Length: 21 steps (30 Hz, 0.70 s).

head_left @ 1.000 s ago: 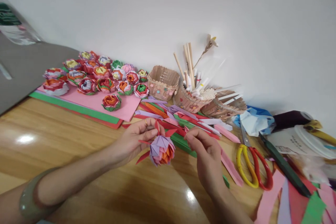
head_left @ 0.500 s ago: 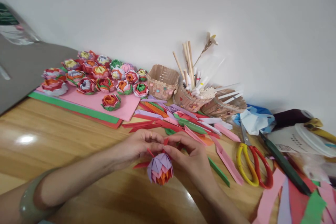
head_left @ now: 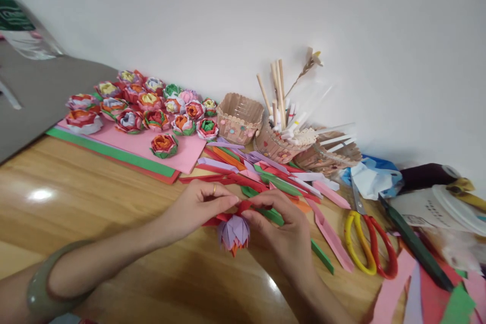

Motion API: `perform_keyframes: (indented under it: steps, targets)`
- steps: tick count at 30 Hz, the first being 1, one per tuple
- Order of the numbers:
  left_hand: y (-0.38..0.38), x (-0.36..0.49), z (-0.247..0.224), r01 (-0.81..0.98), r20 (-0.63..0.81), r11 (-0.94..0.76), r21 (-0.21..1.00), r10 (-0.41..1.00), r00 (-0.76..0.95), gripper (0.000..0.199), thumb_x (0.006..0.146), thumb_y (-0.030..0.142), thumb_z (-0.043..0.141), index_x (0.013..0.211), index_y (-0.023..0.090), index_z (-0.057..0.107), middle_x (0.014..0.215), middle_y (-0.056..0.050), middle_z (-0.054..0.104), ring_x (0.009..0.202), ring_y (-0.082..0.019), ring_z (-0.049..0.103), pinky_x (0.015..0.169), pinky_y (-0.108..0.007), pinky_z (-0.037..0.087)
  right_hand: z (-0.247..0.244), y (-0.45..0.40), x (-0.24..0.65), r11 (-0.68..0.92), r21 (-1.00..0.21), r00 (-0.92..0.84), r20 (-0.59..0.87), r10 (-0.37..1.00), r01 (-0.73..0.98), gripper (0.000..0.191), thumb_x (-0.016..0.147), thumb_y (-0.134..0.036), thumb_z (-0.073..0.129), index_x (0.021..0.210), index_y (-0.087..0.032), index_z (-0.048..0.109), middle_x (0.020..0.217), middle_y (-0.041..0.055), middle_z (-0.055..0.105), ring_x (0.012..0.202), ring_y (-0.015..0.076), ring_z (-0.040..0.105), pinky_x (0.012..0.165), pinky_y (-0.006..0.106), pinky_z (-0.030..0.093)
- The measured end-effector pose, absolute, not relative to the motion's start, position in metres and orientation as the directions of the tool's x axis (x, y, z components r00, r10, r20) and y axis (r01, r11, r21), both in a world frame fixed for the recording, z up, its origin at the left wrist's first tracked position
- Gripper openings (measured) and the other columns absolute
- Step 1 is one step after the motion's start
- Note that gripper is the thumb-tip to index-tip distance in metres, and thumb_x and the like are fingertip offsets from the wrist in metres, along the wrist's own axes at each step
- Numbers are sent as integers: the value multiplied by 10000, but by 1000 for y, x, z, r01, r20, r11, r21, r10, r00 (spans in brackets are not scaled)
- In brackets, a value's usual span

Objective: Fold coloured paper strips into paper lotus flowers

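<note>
Both hands meet above the wooden table around a folded paper flower with lilac outer petals and orange tips pointing down. My left hand pinches at a red paper strip on the flower's upper end. My right hand has thumb and forefinger closed on the flower's right side, by the red strip. Another red end sticks out left, partly behind my left hand. Loose folded paper strips lie just beyond the hands.
Several finished paper flowers sit on stacked coloured sheets at the left. Decorated baskets stand by the wall, one holding sticks and pens. Scissors, a dark green cutter-like tool and paper scraps lie at the right.
The flower has tipped so its lilac base faces me more and less of the pink and orange shows. The red strip now lies across its upper end between my fingers.
</note>
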<state>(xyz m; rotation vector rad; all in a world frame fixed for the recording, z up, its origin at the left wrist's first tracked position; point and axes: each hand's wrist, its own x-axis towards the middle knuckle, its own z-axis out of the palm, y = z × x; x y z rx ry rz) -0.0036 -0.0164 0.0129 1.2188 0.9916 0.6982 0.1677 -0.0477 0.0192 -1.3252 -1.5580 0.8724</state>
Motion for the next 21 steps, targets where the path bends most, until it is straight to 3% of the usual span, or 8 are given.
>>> perform_keyframes:
  steps: [4, 8, 15, 21]
  targets:
    - [-16, -5, 18, 26, -214, 226, 974, 868, 447, 180, 742, 303, 576, 724, 140, 649, 740, -25, 648, 691, -140, 580, 620, -241, 448, 20, -48, 168, 142, -938, -62, 129, 990, 315, 137, 719, -263, 690, 664, -197, 583, 775, 5, 615, 746, 151, 565, 690, 269, 443]
    - [-14, -6, 14, -56, -252, 339, 939, 789, 560, 154, 669, 276, 655, 678, 143, 578, 632, 32, 562, 566, -85, 501, 519, -193, 372, 18, -50, 167, 9, -978, -124, -18, 992, 210, 171, 751, -298, 652, 671, -193, 543, 685, -15, 582, 661, 129, 521, 609, 241, 414]
    - [-10, -4, 7, -94, -333, 491, 866, 707, 624, 181, 587, 183, 713, 674, 133, 563, 655, 26, 604, 600, -88, 533, 584, -216, 405, 13, -51, 162, -162, -985, -99, -167, 981, 57, 198, 697, -332, 685, 660, -181, 562, 625, -26, 550, 575, 105, 471, 520, 219, 376]
    - [-10, -3, 8, -82, -365, 507, 858, 714, 597, 210, 563, 173, 732, 639, 137, 539, 620, 31, 593, 573, -91, 529, 588, -233, 407, 17, -47, 164, -250, -966, -206, -257, 944, 64, 190, 705, -337, 677, 764, -166, 618, 624, -19, 570, 556, 98, 501, 508, 211, 384]
